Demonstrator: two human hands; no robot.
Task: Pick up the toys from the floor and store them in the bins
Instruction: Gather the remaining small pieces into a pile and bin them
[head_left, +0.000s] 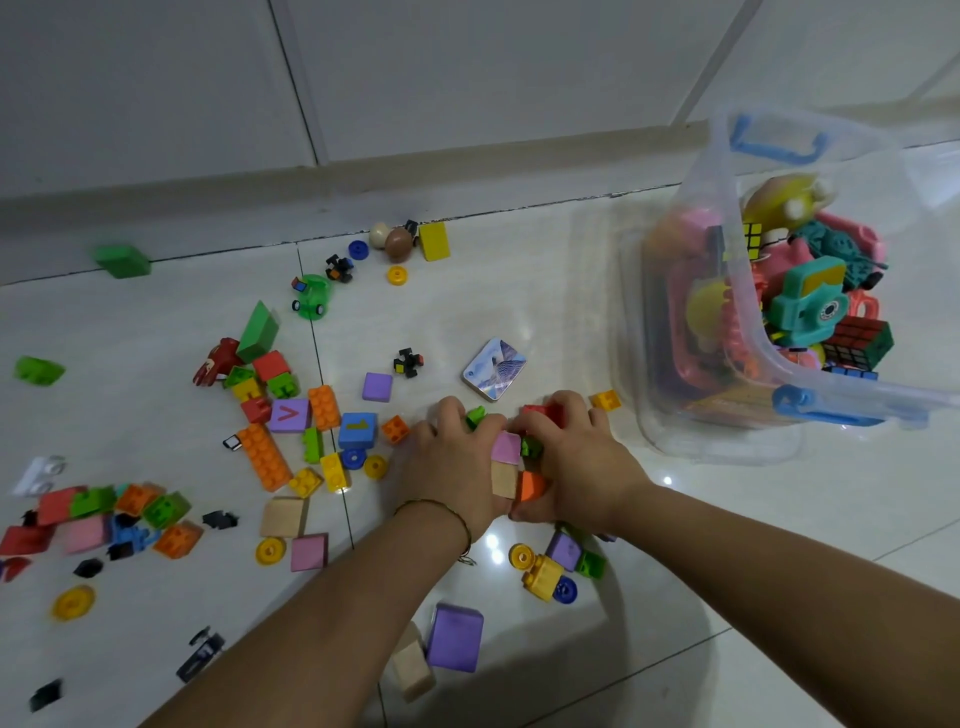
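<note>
Cupping a small heap of blocks (506, 448), left hand (451, 470) and right hand (577, 460) curl their fingers (450, 411) round it, fingertips hidden.

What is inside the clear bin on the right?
The clear bin holds a teal toy camera, a dark puzzle cube, a small yellow-faced cube and pink plastic pieces. Whatever lies beneath that pile is covered.

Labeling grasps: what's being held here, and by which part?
A clump of blocks, clasped between both hands: left hand on its left side, right hand on its right, fingers curled over the top.
</note>
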